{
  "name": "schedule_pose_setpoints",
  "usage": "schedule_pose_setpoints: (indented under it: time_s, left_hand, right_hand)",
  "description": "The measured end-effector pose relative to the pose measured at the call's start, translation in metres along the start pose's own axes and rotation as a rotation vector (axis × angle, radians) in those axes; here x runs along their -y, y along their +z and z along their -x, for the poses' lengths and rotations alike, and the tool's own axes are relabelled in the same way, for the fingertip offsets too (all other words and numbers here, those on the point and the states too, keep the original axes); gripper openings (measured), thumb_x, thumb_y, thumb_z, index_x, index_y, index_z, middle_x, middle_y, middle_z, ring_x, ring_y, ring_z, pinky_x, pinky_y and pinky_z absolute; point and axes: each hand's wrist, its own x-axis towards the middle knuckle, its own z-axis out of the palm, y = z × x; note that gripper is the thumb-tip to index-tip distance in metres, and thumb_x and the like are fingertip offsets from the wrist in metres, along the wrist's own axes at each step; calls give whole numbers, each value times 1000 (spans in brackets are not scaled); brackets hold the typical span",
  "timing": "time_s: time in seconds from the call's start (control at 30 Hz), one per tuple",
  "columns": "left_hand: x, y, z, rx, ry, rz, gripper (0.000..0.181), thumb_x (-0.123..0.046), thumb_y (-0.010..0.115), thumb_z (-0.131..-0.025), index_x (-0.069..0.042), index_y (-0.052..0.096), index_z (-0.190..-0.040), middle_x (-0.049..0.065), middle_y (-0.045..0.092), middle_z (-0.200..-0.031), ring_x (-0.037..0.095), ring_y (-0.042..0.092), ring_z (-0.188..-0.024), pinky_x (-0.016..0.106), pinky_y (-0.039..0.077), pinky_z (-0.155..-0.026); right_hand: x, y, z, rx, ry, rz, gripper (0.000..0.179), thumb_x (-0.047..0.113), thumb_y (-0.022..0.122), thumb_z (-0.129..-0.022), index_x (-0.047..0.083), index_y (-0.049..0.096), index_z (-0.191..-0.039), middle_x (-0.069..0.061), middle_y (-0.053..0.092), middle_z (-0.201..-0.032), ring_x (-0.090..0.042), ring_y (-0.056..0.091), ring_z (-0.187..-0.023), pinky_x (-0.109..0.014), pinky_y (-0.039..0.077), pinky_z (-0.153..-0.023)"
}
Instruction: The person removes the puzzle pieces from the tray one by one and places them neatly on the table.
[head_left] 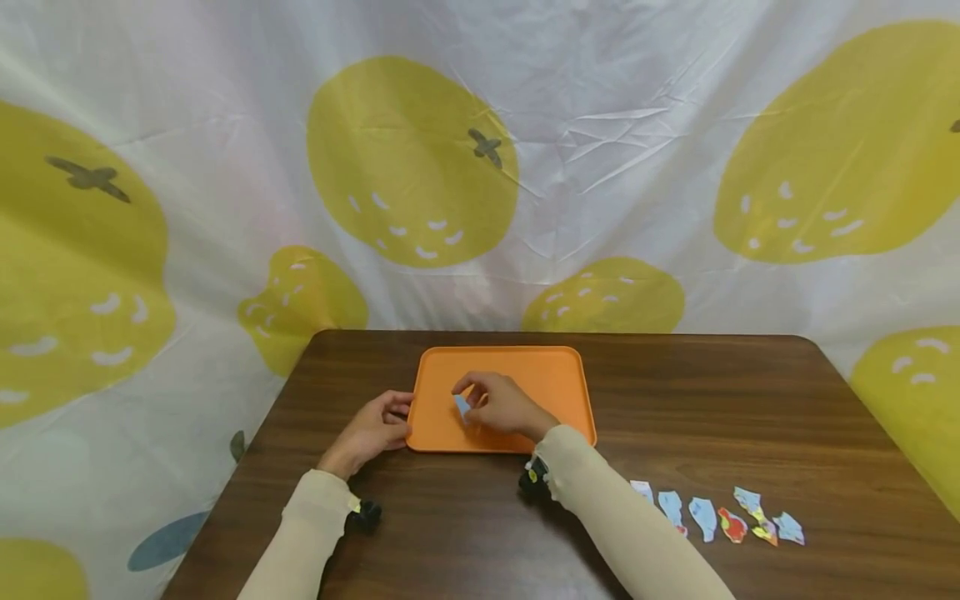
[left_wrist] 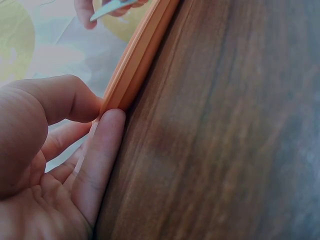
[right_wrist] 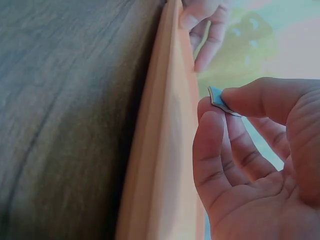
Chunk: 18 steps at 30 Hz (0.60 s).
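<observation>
My right hand [head_left: 504, 404] is over the orange tray [head_left: 528, 367], pinching a small light blue puzzle piece [head_left: 461, 407] between thumb and fingers. The right wrist view shows the piece [right_wrist: 220, 100] edge-on, thin and flat, with the thumb on its blue face. At the tray's left side, my left hand [head_left: 377, 423] holds the rim. Close up in the left wrist view, thumb and a finger of that left hand [left_wrist: 55, 135] pinch the tray's raised orange edge [left_wrist: 135, 65]. The tray lies flat on the brown wooden table [head_left: 690, 400].
Several irregular puzzle pieces lie in a rough row at the table's front right, past my right sleeve: light blue ones [head_left: 702, 518], a red one [head_left: 732, 526] and one with yellow [head_left: 765, 531]. Behind the table hangs a white curtain [head_left: 600, 183] with yellow fruit prints.
</observation>
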Motion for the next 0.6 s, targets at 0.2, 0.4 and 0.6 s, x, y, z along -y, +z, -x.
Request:
schedule_pose_setpoints:
  time_s: [0.2,0.4,0.6]
  left_hand:
    - [1,-1,1,4,4,-1,57,0,68,-87,-14,53,-140,15,52,-124,22,59,-94,37,59,-77]
    - [1,-1,-1,8,10,-4,58,1,67,-87,-13,51,-142,16,51,-125,21,58,-95,36,59,-77]
    - [-3,-1,3,7,4,-19,58,3,66,-88,-10,50,-142,18,51,-125,23,59,-96,36,59,-78]
  right_hand:
    - [4,-6,11,-10,-24,-15,39,11,71,-86,10,62,-123,-6,62,-90,-22,67,-71,-32,56,-62]
    - [9,-14,26,-33,-47,-45,36,13,70,-88,11,61,-123,-6,61,-94,-31,69,-74,-32,55,-61]
    - [11,-21,40,-59,-63,-51,32,13,70,-89,16,63,-121,-5,61,-92,-27,69,-71,-30,54,-58]
